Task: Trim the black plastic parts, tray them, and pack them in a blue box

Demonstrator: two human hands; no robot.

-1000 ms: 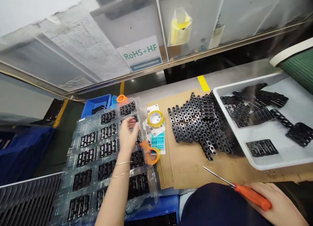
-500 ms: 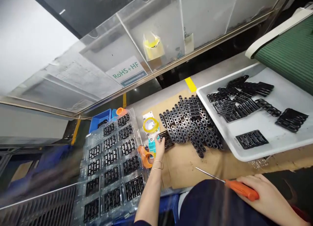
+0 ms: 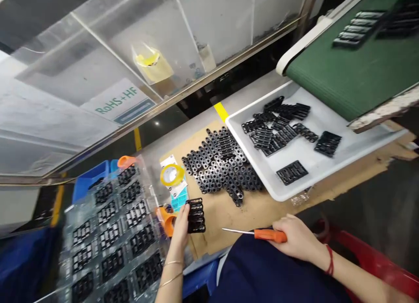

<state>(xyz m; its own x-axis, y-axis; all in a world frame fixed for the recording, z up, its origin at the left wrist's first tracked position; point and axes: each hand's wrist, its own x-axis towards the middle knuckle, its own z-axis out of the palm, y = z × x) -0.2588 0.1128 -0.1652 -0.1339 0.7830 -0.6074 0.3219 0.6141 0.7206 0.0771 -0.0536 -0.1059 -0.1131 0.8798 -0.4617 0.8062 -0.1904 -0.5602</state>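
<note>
My left hand (image 3: 180,227) holds a black plastic lattice piece (image 3: 195,215) upright at its edge, just above the cardboard sheet (image 3: 209,233) and next to orange-handled scissors (image 3: 167,221). My right hand (image 3: 296,239) grips an orange-handled screwdriver (image 3: 270,235), its thin steel shaft pointing left over the cardboard. A heap of black perforated strips (image 3: 219,167) lies on the cardboard between my hands and a white tray (image 3: 314,161). That tray holds several black lattice pieces.
Clear plastic blister trays (image 3: 111,237) filled with black parts lie left of my left hand. A roll of yellow-cored tape (image 3: 172,175) rests on labels. A green conveyor belt (image 3: 353,58) carries black pieces at upper right. A blue bin (image 3: 90,185) and a red stool (image 3: 369,259) are nearby.
My left hand has moved right from above the blister trays and now holds a black lattice piece. The view has swung right, bringing the green belt into sight. The screwdriver stays in my right hand.
</note>
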